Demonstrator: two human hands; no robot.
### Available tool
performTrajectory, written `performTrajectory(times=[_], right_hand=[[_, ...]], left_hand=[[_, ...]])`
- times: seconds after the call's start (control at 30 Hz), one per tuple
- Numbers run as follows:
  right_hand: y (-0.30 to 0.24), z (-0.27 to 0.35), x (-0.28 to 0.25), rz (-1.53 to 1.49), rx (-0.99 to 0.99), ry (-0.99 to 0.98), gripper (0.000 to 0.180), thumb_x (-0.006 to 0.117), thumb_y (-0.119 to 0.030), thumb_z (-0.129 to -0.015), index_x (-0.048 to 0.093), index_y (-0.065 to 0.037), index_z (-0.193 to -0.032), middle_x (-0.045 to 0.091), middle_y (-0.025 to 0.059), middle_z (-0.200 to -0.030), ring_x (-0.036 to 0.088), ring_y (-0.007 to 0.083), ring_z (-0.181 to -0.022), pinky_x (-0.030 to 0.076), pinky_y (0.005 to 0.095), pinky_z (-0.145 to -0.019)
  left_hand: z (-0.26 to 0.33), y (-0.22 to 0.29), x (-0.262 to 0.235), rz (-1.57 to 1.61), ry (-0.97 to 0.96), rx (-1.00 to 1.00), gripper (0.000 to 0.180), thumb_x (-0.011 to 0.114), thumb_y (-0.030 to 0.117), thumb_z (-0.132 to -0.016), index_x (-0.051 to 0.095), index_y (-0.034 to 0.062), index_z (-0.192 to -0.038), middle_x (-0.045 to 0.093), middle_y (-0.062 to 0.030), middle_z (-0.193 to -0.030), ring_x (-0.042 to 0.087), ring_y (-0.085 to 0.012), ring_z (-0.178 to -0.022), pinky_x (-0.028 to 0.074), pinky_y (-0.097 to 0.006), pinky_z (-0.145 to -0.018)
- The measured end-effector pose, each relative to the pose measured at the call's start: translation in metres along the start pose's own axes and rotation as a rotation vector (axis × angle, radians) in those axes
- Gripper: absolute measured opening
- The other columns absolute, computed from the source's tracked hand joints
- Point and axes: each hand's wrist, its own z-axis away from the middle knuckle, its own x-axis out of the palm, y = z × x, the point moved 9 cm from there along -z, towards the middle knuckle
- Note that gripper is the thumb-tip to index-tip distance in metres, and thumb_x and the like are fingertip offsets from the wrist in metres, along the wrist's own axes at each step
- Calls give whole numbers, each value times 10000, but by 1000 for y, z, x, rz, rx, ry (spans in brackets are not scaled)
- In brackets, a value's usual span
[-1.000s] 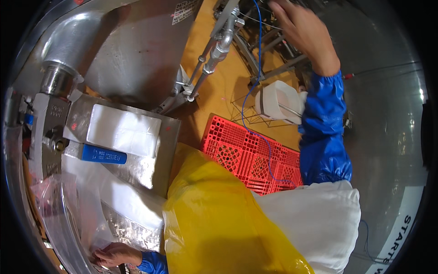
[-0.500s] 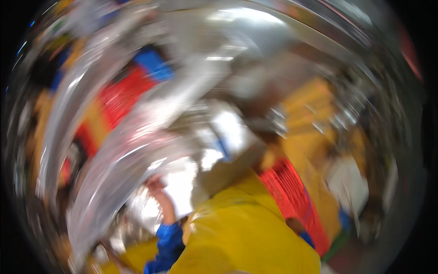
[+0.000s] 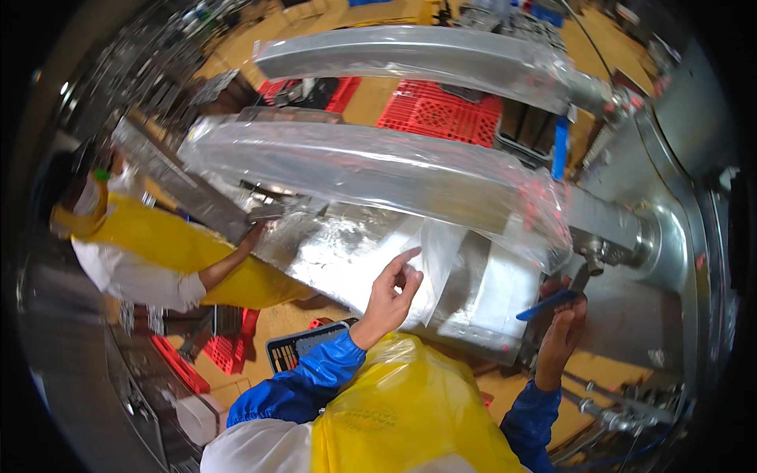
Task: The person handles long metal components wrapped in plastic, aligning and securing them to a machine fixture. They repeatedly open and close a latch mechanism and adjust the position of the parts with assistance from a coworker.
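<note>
At the right, my right hand (image 3: 564, 335) has its fingers closed around the blue-handled valve lever (image 3: 546, 305). The lever joins a small metal valve (image 3: 594, 265) under a steel pipe fitting (image 3: 611, 229). My left hand (image 3: 386, 298) is raised over the steel table, index finger stretched out and the others partly bent, with nothing visible in it. Just beyond it lies a translucent plastic sheet (image 3: 438, 264). A long tube of clear plastic film (image 3: 363, 162) extends leftward from the fitting, above the shiny steel table (image 3: 465, 315).
A second film-wrapped tube (image 3: 418, 49) runs farther back. A co-worker in a yellow apron (image 3: 162, 244) stands at the left, a hand at the table's end. Red crates (image 3: 441, 112) and a grey bin (image 3: 296, 347) stand on the tan floor. A large steel machine (image 3: 670, 142) rises at the right.
The earlier view is heavily blurred and turned differently. Now the film tubes run across the view, and my right hand is at the valve lever. My left hand shows nearer the middle.
</note>
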Motion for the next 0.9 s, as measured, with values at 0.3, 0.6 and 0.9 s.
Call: performTrajectory(times=[0.3, 0.6, 0.9], right_hand=[[98, -3, -16, -743, 245, 100, 678, 586, -589, -1022, 512, -41, -1414, 671, 88, -988, 641, 255, -822, 551, 437, -763], [247, 283, -67, 229, 772, 232, 580, 451, -598, -1088, 670, -61, -1102, 641, 7, -875, 598, 111, -779, 511, 305, -734], [78, 699, -121, -267, 627, 1897, 638, 487, -695, -1029, 670, -84, -1016, 585, 41, -809, 584, 188, -727, 515, 360, -664]], left_hand=[[55, -101, -63, -78, 204, -132, 333, 636, 75, -1033, 649, 60, -1365, 607, 11, -848, 535, -56, -731, 475, -241, -638], [-24, -221, -18, 76, -250, -386, 424, 609, 158, -1012, 569, 103, -1431, 639, -55, -1091, 576, -164, -907, 484, -324, -806], [-80, -299, 51, -232, -756, -384, 567, 663, 277, -1013, 428, 125, -1505, 610, -110, -1235, 587, -266, -1101, 462, -491, -962]])
